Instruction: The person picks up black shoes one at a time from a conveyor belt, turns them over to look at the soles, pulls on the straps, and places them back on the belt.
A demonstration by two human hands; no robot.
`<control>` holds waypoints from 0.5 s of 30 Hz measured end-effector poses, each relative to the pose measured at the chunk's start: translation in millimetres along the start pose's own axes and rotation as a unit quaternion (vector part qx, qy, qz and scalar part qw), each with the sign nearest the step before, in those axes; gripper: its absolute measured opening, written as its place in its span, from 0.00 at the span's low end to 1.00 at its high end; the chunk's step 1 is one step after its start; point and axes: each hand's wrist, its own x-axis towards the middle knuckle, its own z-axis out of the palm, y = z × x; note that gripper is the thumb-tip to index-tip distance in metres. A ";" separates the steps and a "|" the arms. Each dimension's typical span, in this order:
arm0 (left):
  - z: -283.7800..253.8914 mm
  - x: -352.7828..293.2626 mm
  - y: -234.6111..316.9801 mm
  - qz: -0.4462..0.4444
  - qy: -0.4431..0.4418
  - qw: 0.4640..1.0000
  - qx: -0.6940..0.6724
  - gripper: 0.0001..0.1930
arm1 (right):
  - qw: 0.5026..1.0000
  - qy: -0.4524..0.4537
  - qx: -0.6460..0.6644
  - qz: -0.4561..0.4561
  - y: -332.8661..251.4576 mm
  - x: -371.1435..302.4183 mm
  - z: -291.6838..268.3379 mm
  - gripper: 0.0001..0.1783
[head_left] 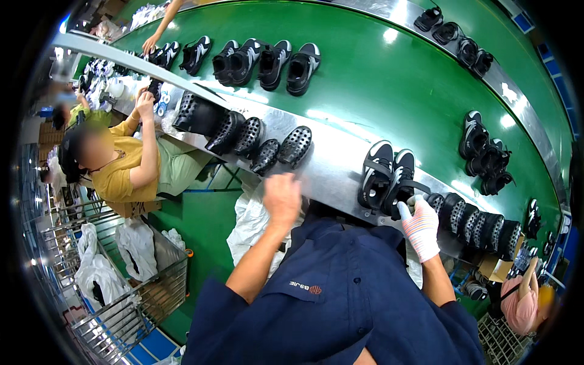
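Note:
My left hand, bare and slightly blurred, is just in front of the metal bench edge. Its fingers are not clear enough to show a grip. Nearest to it are black shoe-shaped forms covered in round dots or holes. On the bench ahead of me stands a pair of black-and-white sneakers, toes pointing away, with dark straps across them. My right hand, in a white striped glove with grey fingertips, is closed at the heel of the right sneaker. The glove partly hides that heel.
More dotted forms line the bench at right. Beyond the bench, a green belt carries several black sneakers. A co-worker in yellow sits at left behind a slanted grey bar. A wire cart stands at lower left.

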 end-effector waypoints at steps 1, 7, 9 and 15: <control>-13.8 3.4 -22.8 -0.023 0.037 0.997 0.064 0.18 | 0.998 -0.008 0.062 -0.016 -13.5 -4.0 1.6 0.17; -13.5 19.1 -98.5 -0.068 0.047 0.990 0.118 0.23 | 0.984 -0.084 0.060 -0.144 -79.8 4.6 53.6 0.16; -19.4 11.0 -102.2 -0.086 0.020 0.991 0.104 0.22 | 0.981 -0.103 0.064 -0.150 -89.2 1.4 59.1 0.16; -93.8 -22.4 -11.5 0.028 0.046 0.998 -0.029 0.21 | 0.941 -0.217 0.247 -0.076 -125.5 2.0 78.7 0.38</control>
